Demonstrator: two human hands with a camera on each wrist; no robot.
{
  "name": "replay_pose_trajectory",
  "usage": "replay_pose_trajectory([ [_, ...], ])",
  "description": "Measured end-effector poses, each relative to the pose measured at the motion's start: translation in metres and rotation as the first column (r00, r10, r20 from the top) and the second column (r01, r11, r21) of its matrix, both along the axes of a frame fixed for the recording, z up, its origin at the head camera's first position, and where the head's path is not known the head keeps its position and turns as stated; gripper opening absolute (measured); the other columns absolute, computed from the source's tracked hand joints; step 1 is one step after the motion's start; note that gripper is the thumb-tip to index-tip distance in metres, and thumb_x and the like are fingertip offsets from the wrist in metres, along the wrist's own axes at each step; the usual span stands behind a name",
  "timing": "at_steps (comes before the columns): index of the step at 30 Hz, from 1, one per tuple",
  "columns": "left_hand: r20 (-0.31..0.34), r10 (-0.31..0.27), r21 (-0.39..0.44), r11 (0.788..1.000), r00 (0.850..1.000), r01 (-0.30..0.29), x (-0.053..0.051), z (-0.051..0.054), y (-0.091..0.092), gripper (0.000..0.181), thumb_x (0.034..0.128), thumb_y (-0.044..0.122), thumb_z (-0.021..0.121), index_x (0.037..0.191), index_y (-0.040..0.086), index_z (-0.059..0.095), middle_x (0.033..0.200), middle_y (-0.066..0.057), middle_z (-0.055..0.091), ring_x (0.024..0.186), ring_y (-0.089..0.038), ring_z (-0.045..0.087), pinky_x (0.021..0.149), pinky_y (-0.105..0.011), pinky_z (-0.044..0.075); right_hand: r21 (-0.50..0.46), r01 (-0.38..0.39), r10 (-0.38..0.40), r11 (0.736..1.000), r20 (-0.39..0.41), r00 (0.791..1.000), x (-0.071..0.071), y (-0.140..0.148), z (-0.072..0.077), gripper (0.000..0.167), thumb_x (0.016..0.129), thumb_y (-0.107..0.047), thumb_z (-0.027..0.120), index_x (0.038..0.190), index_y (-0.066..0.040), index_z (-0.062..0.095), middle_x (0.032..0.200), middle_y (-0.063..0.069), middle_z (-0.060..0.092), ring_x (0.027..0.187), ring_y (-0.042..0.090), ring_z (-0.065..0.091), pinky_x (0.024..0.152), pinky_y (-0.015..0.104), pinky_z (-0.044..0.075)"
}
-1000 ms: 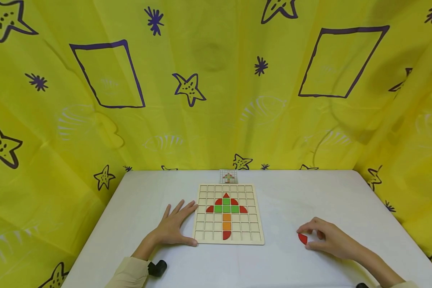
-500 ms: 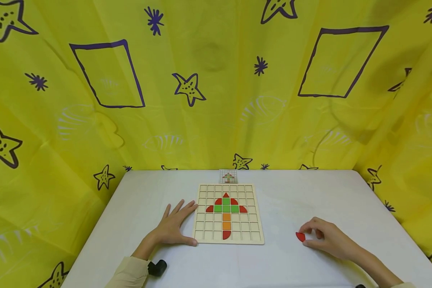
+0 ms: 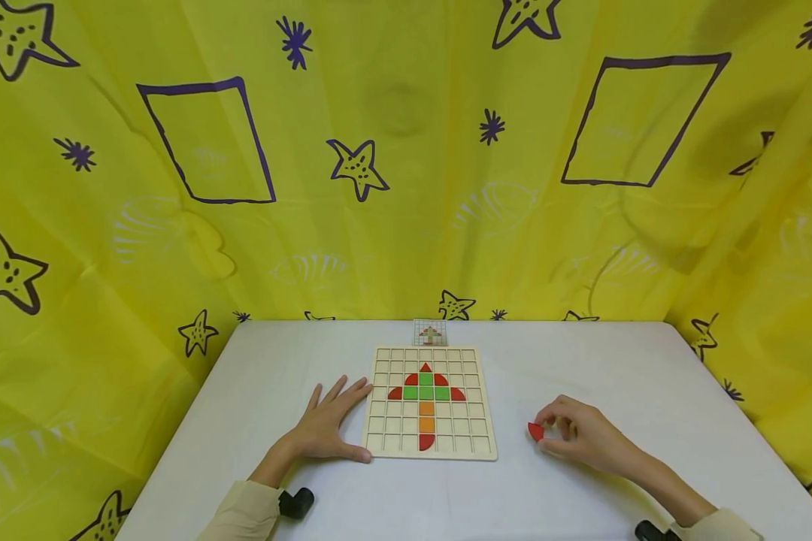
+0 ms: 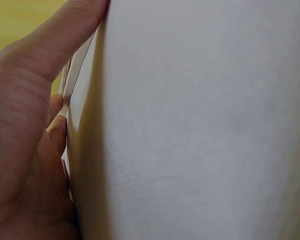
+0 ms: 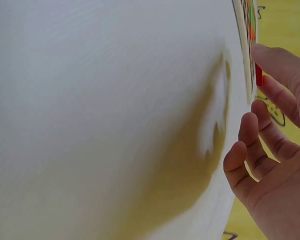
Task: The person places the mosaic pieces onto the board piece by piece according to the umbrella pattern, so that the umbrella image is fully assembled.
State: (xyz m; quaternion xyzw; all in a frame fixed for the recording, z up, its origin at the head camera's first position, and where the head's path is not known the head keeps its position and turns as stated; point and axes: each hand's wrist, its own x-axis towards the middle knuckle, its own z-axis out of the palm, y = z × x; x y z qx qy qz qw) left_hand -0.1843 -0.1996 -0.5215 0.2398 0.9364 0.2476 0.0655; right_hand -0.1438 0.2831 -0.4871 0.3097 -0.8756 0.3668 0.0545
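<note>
A square wooden grid board (image 3: 456,443) lies mid-table in the head view. Set in its cells are several green squares (image 3: 425,392), two orange squares (image 3: 426,417), a red triangle (image 3: 425,368) and several red quarter-round pieces (image 3: 426,442). My left hand (image 3: 325,428) rests at the board's left edge with fingers spread, thumb at the near left corner. To the right of the board, my right hand (image 3: 589,436) pinches a red quarter-round piece (image 3: 535,431) between thumb and forefinger. In the right wrist view that red piece (image 5: 259,75) shows edge-on between the fingertips.
A small pattern card (image 3: 430,332) with a matching arrow-like figure lies just beyond the board's far edge. The white table (image 3: 298,346) is bordered by a yellow patterned curtain (image 3: 406,225) at the back and both sides.
My right hand has moved left and slightly away from me, bringing the red quarter-round piece closer to the board. My left hand has stayed in place at the board's edge.
</note>
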Motion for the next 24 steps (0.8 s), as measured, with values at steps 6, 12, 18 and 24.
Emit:
replay_pose_trajectory([
  [6,-0.005,0.000,-0.008,1.000,1.000,0.000,0.000,-0.001,0.000,0.121,0.0637,0.075,0.082,0.162,0.024,0.033,0.170,0.001,0.025,0.158,-0.035,0.008,0.119,-0.069,-0.008,-0.019,0.000,0.000,1.000,-0.012,1.000,-0.010,-0.032,0.004,0.028,0.080,-0.009,0.088,0.100,-0.017,0.071,0.094,-0.007,0.064,0.070,0.014,0.055,0.058,0.021,0.046],
  [12,-0.005,0.002,-0.003,1.000,1.000,-0.002,0.000,0.000,0.000,0.121,0.0635,0.075,0.083,0.162,0.024,0.034,0.170,0.001,0.025,0.158,-0.035,0.008,0.119,-0.069,-0.008,-0.016,-0.004,0.004,1.000,0.000,1.000,-0.018,-0.063,0.005,0.026,0.080,-0.011,0.088,0.100,-0.016,0.072,0.094,-0.006,0.065,0.072,0.012,0.054,0.060,0.022,0.047],
  [18,-0.009,0.001,-0.004,1.000,1.000,-0.001,0.000,0.001,0.001,0.121,0.0636,0.074,0.083,0.162,0.023,0.034,0.170,0.001,0.025,0.158,-0.035,0.008,0.119,-0.070,-0.007,-0.016,-0.004,0.005,1.000,0.071,0.997,-0.023,-0.092,0.009,0.022,0.084,-0.018,0.087,0.101,-0.016,0.073,0.096,-0.001,0.065,0.074,0.014,0.055,0.062,0.022,0.047],
  [24,-0.007,-0.002,-0.004,1.000,1.000,0.002,0.000,0.001,0.001,0.121,0.0635,0.074,0.083,0.162,0.023,0.034,0.170,0.000,0.026,0.158,-0.036,0.008,0.119,-0.070,-0.007,-0.026,-0.024,0.027,0.999,0.133,0.991,-0.024,-0.121,0.011,0.021,0.085,-0.018,0.085,0.101,-0.015,0.073,0.094,0.000,0.063,0.076,0.019,0.056,0.064,0.025,0.050],
])
